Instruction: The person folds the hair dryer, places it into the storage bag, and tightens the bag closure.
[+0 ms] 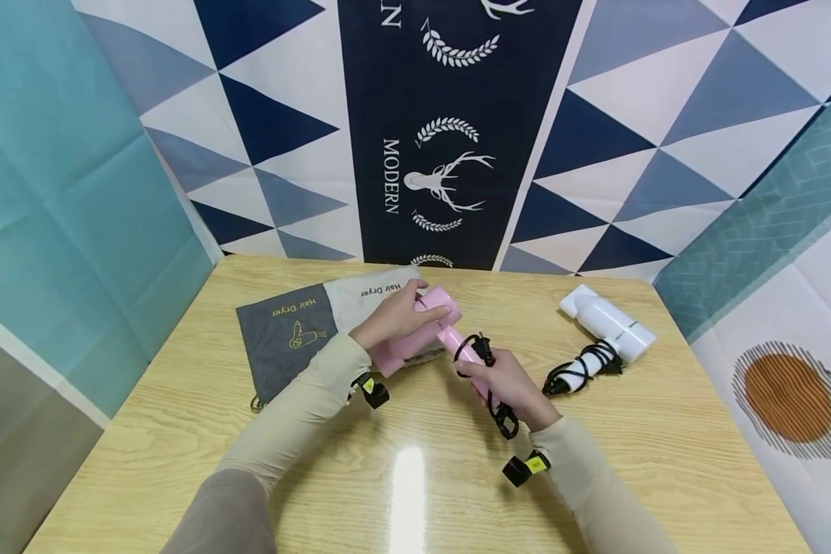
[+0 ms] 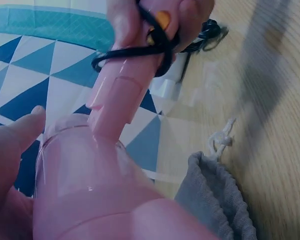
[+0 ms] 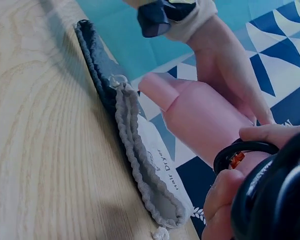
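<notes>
From the head we look forward and down, far enough back to take in the desk [image 1: 332, 492] and patterned backdrop [image 1: 443, 96]. Our left wrist camera [image 1: 375, 394] faces the right hand [image 1: 508, 385] closely, tilted; our right wrist camera [image 1: 517, 471], also tilted, faces the left hand [image 3: 227, 67]. Both share the pink hair dryer [image 2: 85, 170].

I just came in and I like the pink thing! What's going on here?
A person has a pink hair dryer up off the wooden table. The right hand grips its handle, where a black cord is looped, and the left hand touches its thick barrel. A dark gray bag and a pale gray bag lie on the table near the left hand. A white hair dryer lies to the right, with its cord wound around its handle.
</notes>
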`<state>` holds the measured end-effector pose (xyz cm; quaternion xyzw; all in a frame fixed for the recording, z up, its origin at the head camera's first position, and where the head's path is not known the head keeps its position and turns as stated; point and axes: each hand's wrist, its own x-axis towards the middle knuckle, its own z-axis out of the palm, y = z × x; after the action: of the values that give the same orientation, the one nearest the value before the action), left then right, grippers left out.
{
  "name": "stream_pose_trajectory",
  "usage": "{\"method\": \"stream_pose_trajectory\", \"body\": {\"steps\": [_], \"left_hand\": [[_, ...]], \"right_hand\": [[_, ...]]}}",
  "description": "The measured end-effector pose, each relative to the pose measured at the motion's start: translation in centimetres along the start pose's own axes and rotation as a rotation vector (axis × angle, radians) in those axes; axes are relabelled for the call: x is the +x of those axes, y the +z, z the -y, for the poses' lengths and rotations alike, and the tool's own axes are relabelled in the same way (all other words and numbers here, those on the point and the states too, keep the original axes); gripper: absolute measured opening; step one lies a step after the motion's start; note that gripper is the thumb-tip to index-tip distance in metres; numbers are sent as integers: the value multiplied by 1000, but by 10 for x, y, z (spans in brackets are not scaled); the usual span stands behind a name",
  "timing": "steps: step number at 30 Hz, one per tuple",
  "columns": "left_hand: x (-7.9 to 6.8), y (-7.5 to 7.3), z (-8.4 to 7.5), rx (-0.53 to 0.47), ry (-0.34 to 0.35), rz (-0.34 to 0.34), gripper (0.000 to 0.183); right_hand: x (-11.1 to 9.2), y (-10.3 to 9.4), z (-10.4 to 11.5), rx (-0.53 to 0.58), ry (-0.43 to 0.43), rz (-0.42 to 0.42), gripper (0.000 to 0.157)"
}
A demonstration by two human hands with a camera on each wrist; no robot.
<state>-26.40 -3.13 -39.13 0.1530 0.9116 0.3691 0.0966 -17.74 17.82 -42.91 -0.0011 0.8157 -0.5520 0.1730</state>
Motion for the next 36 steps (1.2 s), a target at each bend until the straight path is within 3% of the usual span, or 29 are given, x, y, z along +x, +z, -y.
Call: {"method": "stream_pose_trajectory", "body": {"steps": [6, 10, 21, 28, 36], "left_hand": [[2, -1, 9, -64, 31, 99, 75], [1, 1, 11, -101, 27, 118, 71], [-8, 19, 12, -73, -9, -31, 76], [-10, 25, 8, -66, -82, -67, 84], [-12, 27, 4, -68, -119, -103, 81]], "right_hand": [[-4, 4, 1, -43, -5, -9, 34], [-4, 5, 1, -87, -22, -32, 35], [-7, 6, 1, -88, -18, -34, 40], [-8, 8, 0, -42, -10, -52, 38], [-9, 10, 0, -39, -21, -86, 38]]}}
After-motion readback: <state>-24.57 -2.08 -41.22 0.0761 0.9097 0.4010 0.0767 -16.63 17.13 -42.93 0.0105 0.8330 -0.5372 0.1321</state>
